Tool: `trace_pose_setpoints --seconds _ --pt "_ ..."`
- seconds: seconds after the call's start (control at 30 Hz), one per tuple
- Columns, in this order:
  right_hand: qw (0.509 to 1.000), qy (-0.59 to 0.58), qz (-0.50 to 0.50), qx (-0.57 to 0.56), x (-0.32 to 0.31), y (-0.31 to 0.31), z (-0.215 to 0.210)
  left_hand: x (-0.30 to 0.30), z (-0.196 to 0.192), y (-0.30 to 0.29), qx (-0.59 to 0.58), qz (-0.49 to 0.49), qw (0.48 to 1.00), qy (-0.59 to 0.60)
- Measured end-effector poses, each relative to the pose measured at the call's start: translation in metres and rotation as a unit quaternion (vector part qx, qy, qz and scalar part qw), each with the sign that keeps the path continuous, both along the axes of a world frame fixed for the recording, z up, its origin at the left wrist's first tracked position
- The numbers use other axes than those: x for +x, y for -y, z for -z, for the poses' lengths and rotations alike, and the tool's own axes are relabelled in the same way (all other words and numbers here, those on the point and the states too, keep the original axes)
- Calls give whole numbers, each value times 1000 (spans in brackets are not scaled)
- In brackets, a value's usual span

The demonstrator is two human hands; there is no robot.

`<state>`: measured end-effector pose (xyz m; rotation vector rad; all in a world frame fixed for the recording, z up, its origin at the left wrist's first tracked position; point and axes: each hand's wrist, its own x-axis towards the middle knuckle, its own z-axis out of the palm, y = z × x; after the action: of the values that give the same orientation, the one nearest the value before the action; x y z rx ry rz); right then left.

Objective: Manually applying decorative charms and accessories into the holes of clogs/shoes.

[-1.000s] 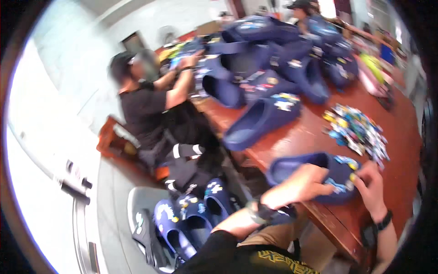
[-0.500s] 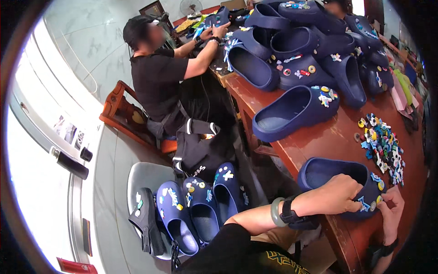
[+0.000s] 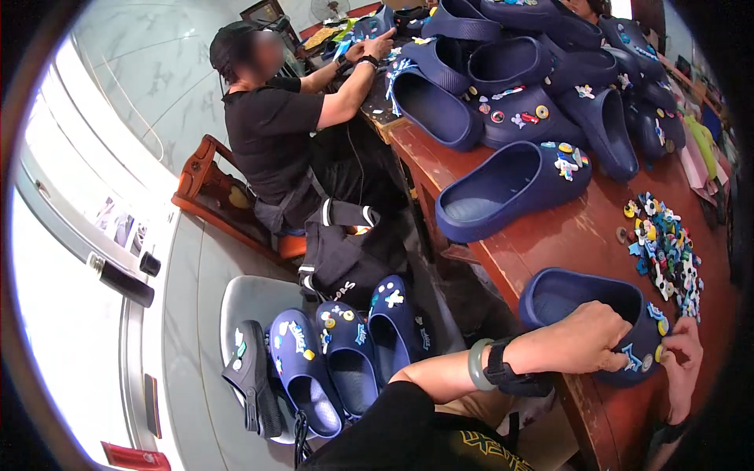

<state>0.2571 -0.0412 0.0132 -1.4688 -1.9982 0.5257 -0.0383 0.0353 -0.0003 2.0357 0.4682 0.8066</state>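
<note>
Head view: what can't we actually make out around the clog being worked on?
- Right hand: lower part cut off by the dark fisheye rim; its fingertips touch the toe of the blue clog, grip unclear.
- Left hand: covers the clog's near side, hiding the charms beneath.
- Pile of loose charms: too small to tell shapes apart.

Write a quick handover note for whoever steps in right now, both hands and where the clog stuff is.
Left hand grips the side of the navy clog at the table edge.
Right hand has its fingers at the clog's toe, by the charms already on it.
Loose charm pile lies just beyond on the table.
Done: a few charms on this clog. Left: most toe holes not visible, so cannot tell.
</note>
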Motion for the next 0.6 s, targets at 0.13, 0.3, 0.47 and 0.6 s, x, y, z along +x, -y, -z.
trace_pose_setpoints --seconds 0.13,0.3,0.47,0.6 --pt "994 -91 63 -10 -16 1 6 -3 -5 2 -11 8 1000 -8" --pt "974 -131 63 -175 -17 8 -3 -3 -5 1 -1 7 1000 -16" --pt "984 -6 90 -152 -36 10 -5 -1 -6 0 17 0 1000 -7" --pt "988 -79 115 -62 -39 7 22 -2 -8 -1 13 -7 999 -29"
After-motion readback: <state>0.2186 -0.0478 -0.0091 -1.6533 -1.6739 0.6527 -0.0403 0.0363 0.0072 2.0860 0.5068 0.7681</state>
